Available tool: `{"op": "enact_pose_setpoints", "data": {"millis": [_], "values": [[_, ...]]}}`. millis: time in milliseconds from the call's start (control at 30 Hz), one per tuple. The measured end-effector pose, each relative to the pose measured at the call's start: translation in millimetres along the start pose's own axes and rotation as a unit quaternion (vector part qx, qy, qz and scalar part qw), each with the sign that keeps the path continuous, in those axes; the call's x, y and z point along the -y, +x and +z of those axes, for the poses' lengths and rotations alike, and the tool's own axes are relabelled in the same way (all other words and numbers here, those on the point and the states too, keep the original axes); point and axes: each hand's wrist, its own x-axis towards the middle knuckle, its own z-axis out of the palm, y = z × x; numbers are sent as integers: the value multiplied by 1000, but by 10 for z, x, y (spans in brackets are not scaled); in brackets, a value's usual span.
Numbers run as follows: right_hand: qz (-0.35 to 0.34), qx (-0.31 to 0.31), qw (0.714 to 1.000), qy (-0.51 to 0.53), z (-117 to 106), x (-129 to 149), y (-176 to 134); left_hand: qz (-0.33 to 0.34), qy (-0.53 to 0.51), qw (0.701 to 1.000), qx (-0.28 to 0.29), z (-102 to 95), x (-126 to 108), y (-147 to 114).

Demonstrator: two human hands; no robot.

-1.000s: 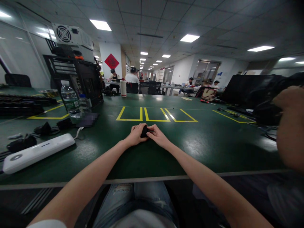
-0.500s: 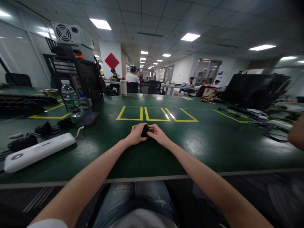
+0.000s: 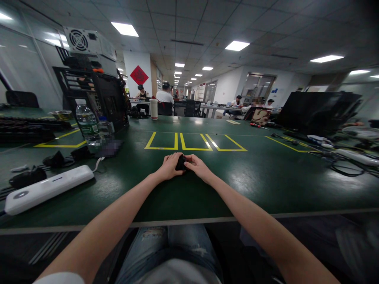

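A small black rounded object (image 3: pixel 180 162) is between my hands, just above or on the green table; its exact kind is too hidden to make out. My left hand (image 3: pixel 171 165) wraps around its left side, thumb near the bottom and fingers over the top. On the other side, my right hand (image 3: pixel 196 166) has its thumb and fingertips pinched at the object's right edge. Beyond my hands, yellow tape outlines (image 3: pixel 197 149) mark three areas on the green table (image 3: pixel 183 197).
To the left lie a white power strip (image 3: pixel 50 187), a water bottle (image 3: pixel 88 124) and an open computer case (image 3: pixel 109 98). At the right are a monitor (image 3: pixel 318 112) and tangled cables (image 3: pixel 346 167). A white cup (image 3: pixel 154 109) stands farther back; people sit beyond.
My hands keep nearly the same place and hold around the black object, the right fingers shifting only slightly. Another person's arm at the right edge has gone out of view.
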Motion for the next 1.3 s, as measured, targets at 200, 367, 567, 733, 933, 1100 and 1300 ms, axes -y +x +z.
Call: {"op": "enact_pose_setpoints", "data": {"millis": [200, 367, 567, 733, 933, 1100, 1300], "values": [[-38, -10, 999, -2, 25, 24, -33, -13, -10, 1000, 6, -5, 3, 3], [-30, -20, 999, -15, 22, -20, 2, -16, -11, 1000, 1, 10, 7, 5], [-11, -27, 999, -37, 11, -41, 2, -20, -7, 1000, 2, 11, 10, 2], [-15, 9, 1000, 9, 18, 1, -41, -17, -11, 1000, 3, 15, 26, 2], [-6, -34, 999, 1, 55, 5, -20, -32, -4, 999, 1, 41, 33, 18], [-1, -10, 1000, -20, 30, -3, -5, -28, -6, 1000, 1, 24, 27, 10], [-56, 9, 998, -32, 31, -4, -34, -31, -20, 999, 14, 17, 45, 15]]}}
